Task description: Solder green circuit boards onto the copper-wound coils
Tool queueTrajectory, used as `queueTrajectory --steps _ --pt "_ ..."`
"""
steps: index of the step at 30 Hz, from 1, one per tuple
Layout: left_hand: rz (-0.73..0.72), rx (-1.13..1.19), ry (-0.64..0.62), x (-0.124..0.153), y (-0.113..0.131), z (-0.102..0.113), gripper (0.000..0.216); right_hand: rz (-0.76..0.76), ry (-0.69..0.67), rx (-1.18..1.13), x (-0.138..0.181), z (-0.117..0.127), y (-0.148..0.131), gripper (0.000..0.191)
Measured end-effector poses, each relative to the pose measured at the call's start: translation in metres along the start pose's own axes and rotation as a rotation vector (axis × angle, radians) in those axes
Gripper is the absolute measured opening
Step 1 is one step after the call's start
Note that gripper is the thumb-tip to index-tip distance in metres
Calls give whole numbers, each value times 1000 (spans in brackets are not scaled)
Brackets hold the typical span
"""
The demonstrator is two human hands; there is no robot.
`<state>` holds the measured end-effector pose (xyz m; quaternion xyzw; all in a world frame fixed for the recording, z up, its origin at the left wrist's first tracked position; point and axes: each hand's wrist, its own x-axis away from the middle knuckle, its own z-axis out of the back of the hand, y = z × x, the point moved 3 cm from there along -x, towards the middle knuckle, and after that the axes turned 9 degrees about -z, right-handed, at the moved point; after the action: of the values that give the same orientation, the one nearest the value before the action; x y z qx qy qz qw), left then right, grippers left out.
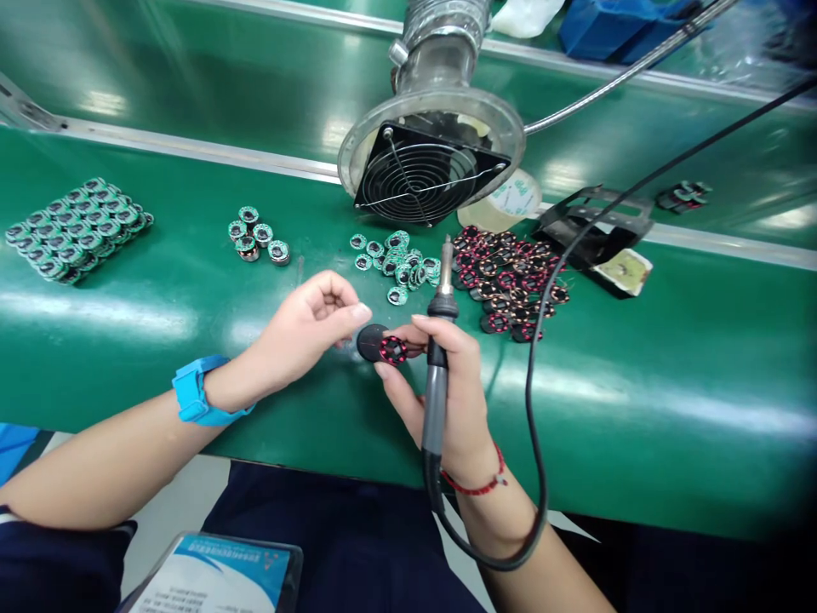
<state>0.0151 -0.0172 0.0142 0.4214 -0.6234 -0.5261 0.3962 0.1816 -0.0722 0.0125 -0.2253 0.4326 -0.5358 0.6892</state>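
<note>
My right hand (456, 383) is closed round the grey and black handle of a soldering iron (436, 400), its metal tip pointing up and away from me. The thumb and a fingertip of that same hand grip a small wound motor stator (393, 349) with a black core and red-pink spots round its rim. Right beside the stator, seemingly under its edge, is a black round disc (370, 342). My left hand (319, 319) is just left of the disc, fingers curled and thumb pressed to the forefinger. Whatever it pinches, if anything, is too small to make out.
Wound stators (504, 272) lie piled at right, with green-topped round parts (402, 260) beside them. More form a small group (252, 234) and a stacked block (80, 226) leftward. A fume fan (414, 174) hangs overhead. The iron's cord (533, 409) loops rightward past a black metal stand (597, 221).
</note>
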Motion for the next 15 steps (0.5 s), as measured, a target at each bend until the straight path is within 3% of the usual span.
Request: queueTrajectory --steps 4,11,13,15 --pt "63 -261 -257 5 -4 -9 26 75 -11 81 0 -3 -1 58" --pt "-164 -563 -258 5 2 -12 26 178 -76 201 -1 -7 -5 57" --pt "-177 -508 -270 4 3 -11 27 180 -80 189 -1 -7 -5 57" --pt "-94 -310 -247 3 1 -9 29 172 -66 148 0 -5 -5 57"
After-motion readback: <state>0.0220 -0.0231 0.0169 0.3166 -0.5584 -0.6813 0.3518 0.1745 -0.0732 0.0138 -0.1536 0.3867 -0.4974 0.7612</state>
